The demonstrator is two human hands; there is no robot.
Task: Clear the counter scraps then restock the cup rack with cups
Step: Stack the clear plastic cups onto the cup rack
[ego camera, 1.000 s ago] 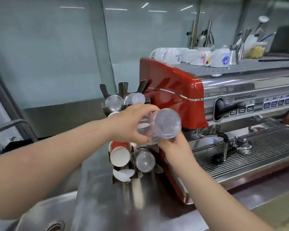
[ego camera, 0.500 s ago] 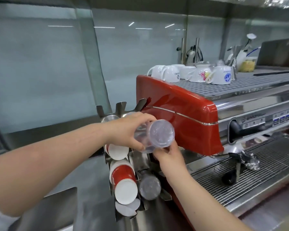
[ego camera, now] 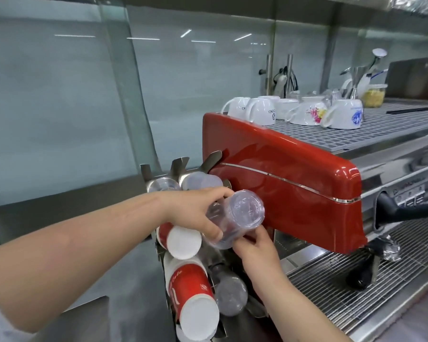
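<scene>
Your left hand [ego camera: 195, 213] still grips the clear cups [ego camera: 235, 218]; your right hand [ego camera: 255, 245], at 5 o'clock, seemingly pinches their rim; rack [ego camera: 183, 166] now nearer.

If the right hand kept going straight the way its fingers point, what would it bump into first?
The right hand points up and away, its fingertips already at the underside of the clear plastic cups held by the left hand. Those come first; behind them probably the cup rack, though depth is unclear.

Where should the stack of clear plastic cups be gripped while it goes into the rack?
Grip the clear cup stack round its ribbed side wall, from above and left, as the left hand does. It lies tilted, base toward the camera, so the right hand supports underneath.
</scene>
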